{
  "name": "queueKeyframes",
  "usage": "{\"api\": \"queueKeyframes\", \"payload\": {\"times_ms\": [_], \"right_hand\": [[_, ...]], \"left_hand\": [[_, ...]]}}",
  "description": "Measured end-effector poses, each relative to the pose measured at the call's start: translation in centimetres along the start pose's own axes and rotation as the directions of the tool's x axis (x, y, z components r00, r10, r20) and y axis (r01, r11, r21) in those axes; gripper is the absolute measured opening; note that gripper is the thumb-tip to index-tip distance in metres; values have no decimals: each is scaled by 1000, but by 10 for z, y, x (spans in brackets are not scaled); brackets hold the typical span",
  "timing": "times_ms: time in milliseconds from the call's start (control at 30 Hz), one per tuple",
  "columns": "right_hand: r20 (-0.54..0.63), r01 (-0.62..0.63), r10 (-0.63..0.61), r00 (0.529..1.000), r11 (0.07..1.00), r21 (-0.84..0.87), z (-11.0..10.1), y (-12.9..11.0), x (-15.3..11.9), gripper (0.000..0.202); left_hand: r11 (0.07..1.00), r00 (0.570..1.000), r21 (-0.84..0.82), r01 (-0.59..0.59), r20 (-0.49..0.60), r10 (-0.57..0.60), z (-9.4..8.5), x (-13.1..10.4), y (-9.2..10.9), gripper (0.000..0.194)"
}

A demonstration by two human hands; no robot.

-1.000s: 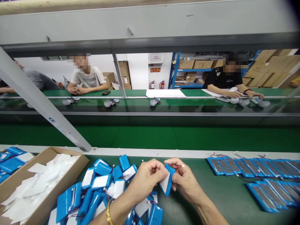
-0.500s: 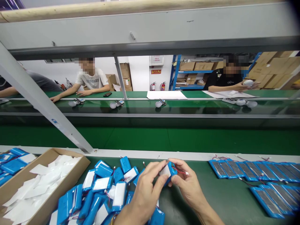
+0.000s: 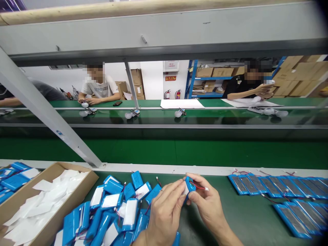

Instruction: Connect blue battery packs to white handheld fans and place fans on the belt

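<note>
At near centre, over the green worktop: one blue pack, white on one face, red wires at its end, held up off the surface. Right hand: closed on the pack, thumb on the near side, wires beside the fingers. Left hand: fingers straight and together, laid against the white face; whether it grips cannot be told. Near left: loose heap of blue packs, many white-faced; farther left, one cardboard box of white slips. Near right: two rows of grey-faced packs, wires at their far ends.
</note>
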State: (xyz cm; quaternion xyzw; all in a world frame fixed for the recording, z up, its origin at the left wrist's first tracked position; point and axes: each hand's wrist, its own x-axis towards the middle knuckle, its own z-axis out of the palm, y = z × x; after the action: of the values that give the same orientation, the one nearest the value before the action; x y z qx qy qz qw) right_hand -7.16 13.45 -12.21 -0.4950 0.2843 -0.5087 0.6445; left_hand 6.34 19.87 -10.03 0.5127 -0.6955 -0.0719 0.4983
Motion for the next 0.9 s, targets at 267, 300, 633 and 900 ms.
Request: {"api": "queueKeyframes", "payload": {"times_ms": [267, 300, 633, 900], "right_hand": [[39, -8, 8, 999, 1000, 21, 0, -2, -1, 41], [48, -12, 11, 999, 1000, 18, 1, -2, -1, 41], [110, -45, 45, 993, 999, -1, 1, -4, -1, 41], [209, -73, 68, 976, 997, 18, -12, -3, 2, 40]], "left_hand": [[954, 968, -170, 247, -1, -250, -5, 7, 1, 20], [931, 951, -196, 306, 22, -308, -6, 9, 0, 17], [908, 916, -196, 371, 238, -323, -19, 32, -4, 18], [983, 949, -112, 143, 297, -104, -22, 36, -4, 20]]}}
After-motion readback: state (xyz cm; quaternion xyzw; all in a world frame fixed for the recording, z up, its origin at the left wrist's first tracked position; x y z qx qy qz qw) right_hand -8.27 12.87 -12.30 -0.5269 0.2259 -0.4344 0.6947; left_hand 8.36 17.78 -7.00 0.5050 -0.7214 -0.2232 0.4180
